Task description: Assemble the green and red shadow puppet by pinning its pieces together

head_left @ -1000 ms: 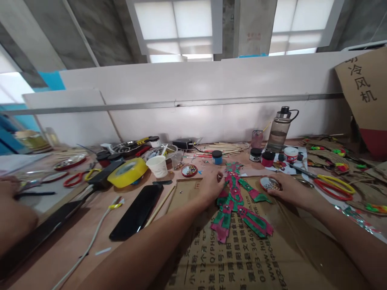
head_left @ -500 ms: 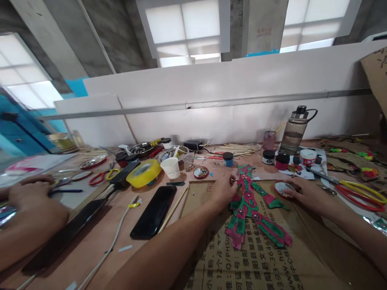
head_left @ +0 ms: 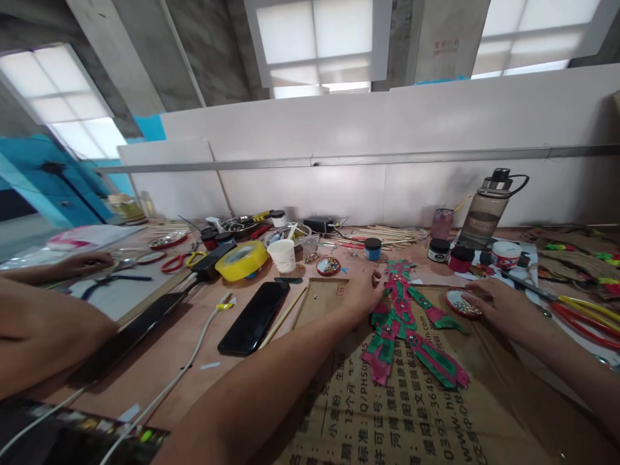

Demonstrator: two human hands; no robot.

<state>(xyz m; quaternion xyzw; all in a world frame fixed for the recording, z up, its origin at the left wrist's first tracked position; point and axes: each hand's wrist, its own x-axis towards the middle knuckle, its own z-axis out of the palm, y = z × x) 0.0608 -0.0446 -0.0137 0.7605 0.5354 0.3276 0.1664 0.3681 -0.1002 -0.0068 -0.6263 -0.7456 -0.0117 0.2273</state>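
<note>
A jointed figure (head_left: 400,309) of pink and green painted pieces, dotted with small shiny studs, lies on a flat cardboard sheet (head_left: 339,413). At its upper left side is my left hand (head_left: 362,292), the fingertips curled together close to the figure's edge. What they pinch, if anything, is too small to make out. My right hand (head_left: 501,303) has its thumb and fingers on the rim of a red-edged shallow lid (head_left: 462,302) holding small silvery beads. The lid rests at the cardboard's far right part.
A phone (head_left: 254,318), yellow tape roll (head_left: 241,261), white cup (head_left: 281,256), paint jars (head_left: 372,248) and another bead lid (head_left: 328,265) lie around. A tall bottle (head_left: 485,210) and scissors (head_left: 581,316) stand or lie right. Another person's arm (head_left: 53,323) reaches in from the left.
The view has swung slightly left. My hands stay by the figure and the bead lid. At left, the other person's arms have shifted, one hand now farther back on the table.
</note>
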